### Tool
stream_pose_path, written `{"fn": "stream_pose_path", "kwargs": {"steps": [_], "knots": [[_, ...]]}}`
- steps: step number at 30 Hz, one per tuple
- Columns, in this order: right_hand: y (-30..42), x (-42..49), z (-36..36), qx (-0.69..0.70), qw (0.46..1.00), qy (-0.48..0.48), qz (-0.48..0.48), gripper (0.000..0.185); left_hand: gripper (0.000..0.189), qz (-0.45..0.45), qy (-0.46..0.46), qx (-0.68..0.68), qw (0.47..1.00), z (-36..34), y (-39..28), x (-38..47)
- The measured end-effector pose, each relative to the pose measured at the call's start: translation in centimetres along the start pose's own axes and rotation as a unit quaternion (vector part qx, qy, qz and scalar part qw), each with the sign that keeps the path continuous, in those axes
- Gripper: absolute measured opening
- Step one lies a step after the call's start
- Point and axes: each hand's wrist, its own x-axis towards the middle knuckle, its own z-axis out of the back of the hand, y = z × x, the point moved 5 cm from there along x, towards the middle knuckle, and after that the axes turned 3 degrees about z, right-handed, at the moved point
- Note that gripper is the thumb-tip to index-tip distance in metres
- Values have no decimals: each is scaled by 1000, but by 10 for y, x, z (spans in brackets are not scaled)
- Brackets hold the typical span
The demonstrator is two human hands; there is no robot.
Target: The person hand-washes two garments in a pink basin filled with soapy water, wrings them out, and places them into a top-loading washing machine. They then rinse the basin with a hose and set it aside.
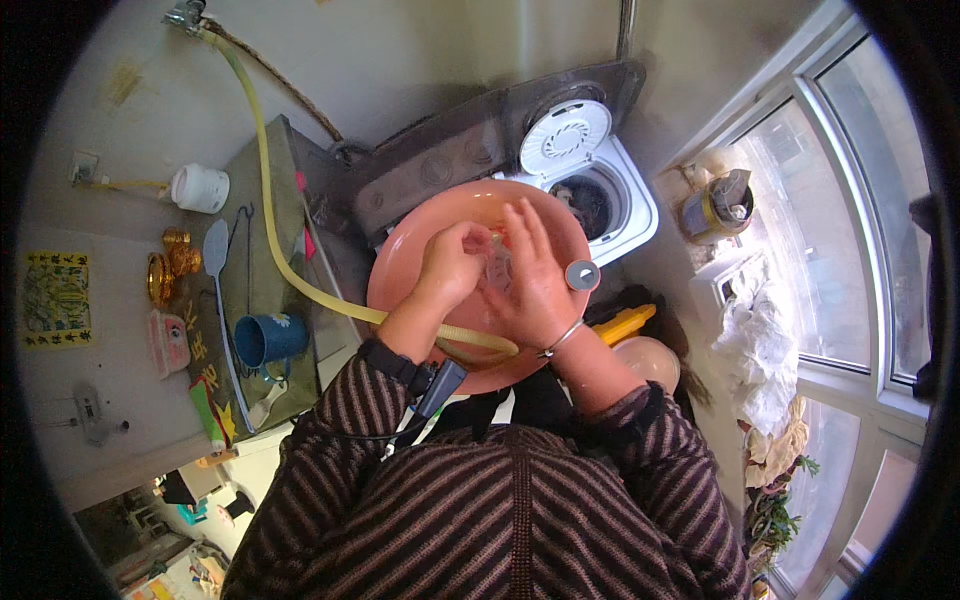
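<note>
Over a large pink plastic basin (397, 262), my two hands are close together. My left hand (452, 262) has its fingertips bent in on a small clear plastic piece (499, 268), whose exact kind I cannot make out. My right hand (536, 281) is beside it with its fingers stretched out and its palm turned to the piece. Whether the right hand grips it is hidden. Something small and orange-red (501, 231) shows behind the fingertips. A pale yellow hose (281, 255) runs from a tap (184, 15) down into the basin, passing under my left wrist.
A washing machine with a raised white lid (568, 135) stands behind the basin. On the ledge to the left are a blue mug (270, 340), a fly swatter (216, 244) and a white tub (201, 187). At the right, white cloth (757, 337) lies by the window.
</note>
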Motion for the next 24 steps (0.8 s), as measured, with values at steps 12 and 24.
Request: {"fn": "stream_pose_path", "kwargs": {"steps": [12,24], "knots": [[-67,38,-35,-199,872,443,-62,35,21,-118,-27,38,992,55,-60,-60],[-164,38,-144,-380,685,621,-30,34,18,-289,-33,139,947,125,-51,-159]]}}
